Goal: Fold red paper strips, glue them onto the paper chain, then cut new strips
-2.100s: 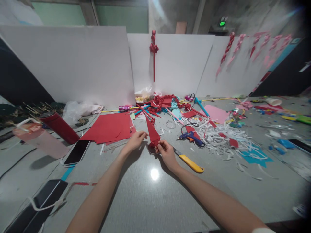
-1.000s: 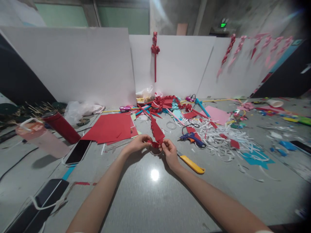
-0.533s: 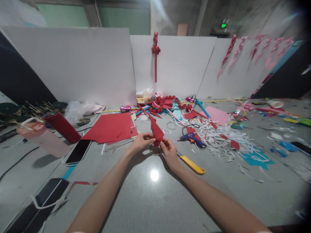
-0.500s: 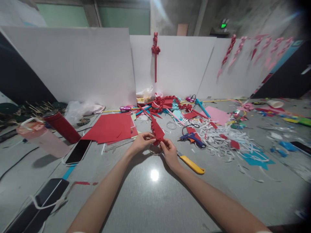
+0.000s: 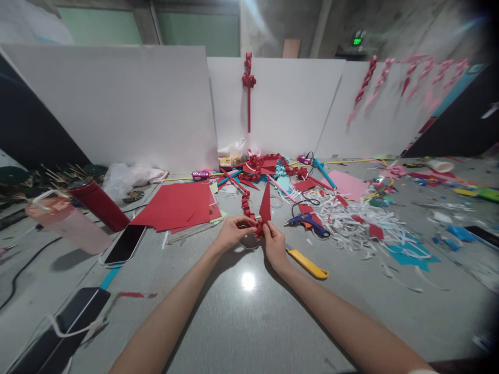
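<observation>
Both hands meet near the middle of the grey table. Pinched in my left hand [image 5: 231,232] is the lower end of a braided red paper chain [image 5: 246,203], which extends away from me. My right hand [image 5: 275,243] has its thumb and fingers closed on the base of a pointed red paper piece [image 5: 265,203], whose tip points away from me. The red paper between the fingertips is partly hidden. A clear ring lies just beneath the hands. Right of my right hand is a yellow cutter [image 5: 309,264].
Red sheets [image 5: 181,205] and a phone [image 5: 125,243] lie left, with a red bottle [image 5: 99,204] and pink tumbler [image 5: 68,221] beyond. A blue glue gun [image 5: 314,223] and white paper strips [image 5: 346,228] lie right. White panels [image 5: 273,109] stand behind.
The pointed red piece has swung right and upright, apart from the braided chain, which now shows separately. Both hands have shifted slightly right.
</observation>
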Tool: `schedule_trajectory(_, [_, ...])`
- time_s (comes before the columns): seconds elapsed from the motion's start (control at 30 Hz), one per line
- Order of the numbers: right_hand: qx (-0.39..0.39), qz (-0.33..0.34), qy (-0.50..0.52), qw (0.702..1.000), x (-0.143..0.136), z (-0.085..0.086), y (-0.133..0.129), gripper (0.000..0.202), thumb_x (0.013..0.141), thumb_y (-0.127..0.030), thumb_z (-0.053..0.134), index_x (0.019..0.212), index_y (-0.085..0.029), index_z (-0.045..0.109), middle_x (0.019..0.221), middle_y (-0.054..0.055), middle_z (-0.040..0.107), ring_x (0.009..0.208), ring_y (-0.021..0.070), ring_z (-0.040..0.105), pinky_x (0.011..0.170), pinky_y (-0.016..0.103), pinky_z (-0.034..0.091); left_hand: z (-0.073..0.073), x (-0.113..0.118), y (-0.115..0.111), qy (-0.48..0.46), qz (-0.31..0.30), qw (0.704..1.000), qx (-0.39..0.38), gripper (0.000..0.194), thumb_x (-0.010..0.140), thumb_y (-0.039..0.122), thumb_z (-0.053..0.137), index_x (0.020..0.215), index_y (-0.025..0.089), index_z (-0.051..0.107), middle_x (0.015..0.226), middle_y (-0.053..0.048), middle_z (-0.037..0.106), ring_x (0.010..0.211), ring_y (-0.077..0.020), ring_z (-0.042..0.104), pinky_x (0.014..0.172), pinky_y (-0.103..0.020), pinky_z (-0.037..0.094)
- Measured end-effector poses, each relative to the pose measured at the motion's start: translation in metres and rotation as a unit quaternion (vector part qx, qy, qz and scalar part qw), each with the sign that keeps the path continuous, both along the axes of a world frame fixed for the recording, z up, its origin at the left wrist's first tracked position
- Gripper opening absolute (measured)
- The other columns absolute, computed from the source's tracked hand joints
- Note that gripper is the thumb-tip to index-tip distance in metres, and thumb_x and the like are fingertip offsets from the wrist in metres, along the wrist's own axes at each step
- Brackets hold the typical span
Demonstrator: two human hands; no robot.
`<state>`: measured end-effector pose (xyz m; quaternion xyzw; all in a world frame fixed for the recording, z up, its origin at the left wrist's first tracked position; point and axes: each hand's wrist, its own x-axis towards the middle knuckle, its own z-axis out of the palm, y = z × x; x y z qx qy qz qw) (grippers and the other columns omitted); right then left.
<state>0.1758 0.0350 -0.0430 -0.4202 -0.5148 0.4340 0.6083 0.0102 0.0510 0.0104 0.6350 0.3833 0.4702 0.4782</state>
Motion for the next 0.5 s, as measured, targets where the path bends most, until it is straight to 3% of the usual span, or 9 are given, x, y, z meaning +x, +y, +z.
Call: schedule_trajectory(0.5, [0.021,0.005,-0.025,0.999,0.001,-0.004,0.004,0.039,0.098,-0.054,0.058,0.084,-0.019,0.068,0.076,0.0,0.064,0.073,0.0176,0.054,0.069,0.027,0.044,-0.018,0.006,0.008,0.026,0.038,0.999,0.022,0.025,0.086,0.044,0.074,0.089,0.02,0.081,0.096,-0.01,0.077,0.094,-0.0262,0.069,0.092,-0.042,0.054])
